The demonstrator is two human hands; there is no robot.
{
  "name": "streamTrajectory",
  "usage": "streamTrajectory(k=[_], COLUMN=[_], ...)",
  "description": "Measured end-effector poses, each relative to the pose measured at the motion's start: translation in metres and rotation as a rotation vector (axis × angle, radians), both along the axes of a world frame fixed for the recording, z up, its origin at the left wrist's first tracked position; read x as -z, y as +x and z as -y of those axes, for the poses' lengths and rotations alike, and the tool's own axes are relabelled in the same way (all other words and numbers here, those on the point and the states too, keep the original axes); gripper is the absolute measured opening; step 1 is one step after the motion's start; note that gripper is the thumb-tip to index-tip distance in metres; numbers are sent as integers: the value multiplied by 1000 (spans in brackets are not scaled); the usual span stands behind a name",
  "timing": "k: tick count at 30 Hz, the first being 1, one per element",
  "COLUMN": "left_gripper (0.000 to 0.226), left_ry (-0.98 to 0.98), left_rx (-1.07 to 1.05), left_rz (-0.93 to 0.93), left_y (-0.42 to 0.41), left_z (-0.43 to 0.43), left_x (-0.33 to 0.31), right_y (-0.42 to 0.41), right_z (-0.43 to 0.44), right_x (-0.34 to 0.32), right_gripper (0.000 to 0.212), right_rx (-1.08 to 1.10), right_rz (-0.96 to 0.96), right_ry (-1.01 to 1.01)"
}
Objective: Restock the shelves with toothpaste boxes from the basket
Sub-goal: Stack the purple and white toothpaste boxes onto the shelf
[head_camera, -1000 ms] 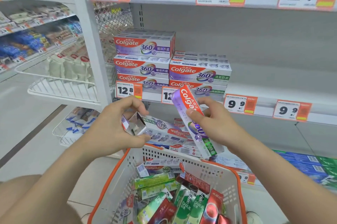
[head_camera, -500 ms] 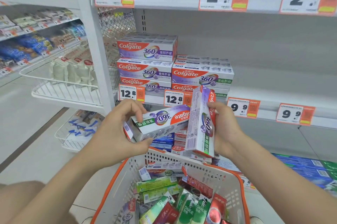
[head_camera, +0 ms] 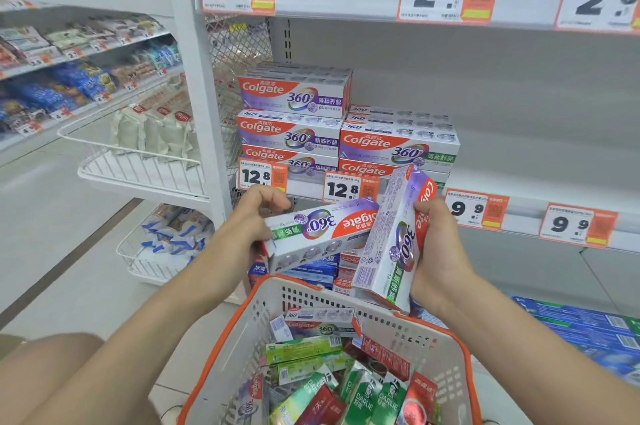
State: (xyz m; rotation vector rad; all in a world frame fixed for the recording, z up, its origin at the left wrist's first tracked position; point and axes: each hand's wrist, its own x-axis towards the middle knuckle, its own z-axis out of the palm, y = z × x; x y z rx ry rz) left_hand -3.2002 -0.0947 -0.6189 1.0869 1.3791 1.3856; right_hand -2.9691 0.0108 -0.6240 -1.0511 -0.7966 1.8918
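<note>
My left hand (head_camera: 247,229) grips one end of a Colgate 360 box (head_camera: 320,234) lying sideways with its print upside down. Next to it, my right hand (head_camera: 438,251) holds a second Colgate 360 box (head_camera: 394,244) on end, tilted; the two boxes touch at the middle. Both are above the white basket with orange rim (head_camera: 242,324), which holds several toothpaste boxes (head_camera: 332,372). Behind the hands, stacked Colgate 360 boxes (head_camera: 398,142) stand at the left end of the shelf (head_camera: 519,213).
Price tags 12.8 (head_camera: 348,189) and 9.9 (head_camera: 476,210) line the shelf edge. The shelf to the right of the stacks is bare. A lower shelf holds blue boxes (head_camera: 585,327). A white upright (head_camera: 197,78) and wire baskets (head_camera: 138,165) stand at the left.
Both hands have risen with their boxes. The left box turned from end-on to sideways with its front showing; the right box swung from a slant to nearly upright beside it.
</note>
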Motion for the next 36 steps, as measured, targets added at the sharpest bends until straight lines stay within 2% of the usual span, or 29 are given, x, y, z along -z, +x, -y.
streamTrajectory(k=[3, 6, 9, 15, 20, 23, 25, 27, 31, 33, 34, 36], left_gripper=[33, 18, 30, 33, 38, 47, 53, 49, 19, 10, 14, 47], left_ry=[39, 61, 69, 81, 68, 26, -44, -122, -215, -249, -257, -266], left_rx=[-15, -50, -94, -66, 43, 161, 272, 374, 490, 494, 497, 481], left_rz=[240, 301, 313, 277, 258, 363, 408, 408, 383, 327, 307, 305], left_y=[5, 10, 13, 15, 8, 1, -3, -2, 12, 18, 20, 18], left_z=[1, 6, 5, 4, 3, 4, 6, 8, 8, 9, 9, 8], left_x=[-5, -9, -12, -13, -8, -5, -3, -1, -3, -5, -5, -1], right_y=[0, 0, 1, 2, 4, 7, 9, 8, 8, 11, 12, 17], right_z=[0, 0, 0, 3, 9, 9, 9, 10, 12, 10, 8, 3], right_x=[0, 0, -2, -5, -8, -12, -15, -16, -21, -24, -24, -27], right_gripper=[34, 35, 35, 32, 34, 38, 41, 43, 25, 26, 26, 22], right_rx=[40, 73, 101, 114, 98, 79, 53, 50, 58, 34, 16, 37], right_rz=[-11, -32, -32, 28, 103, 144, 196, 291, 423, 472, 517, 616], right_ry=[-3, -17, -35, -39, 14, 51, 128, 220, 390, 474, 538, 705])
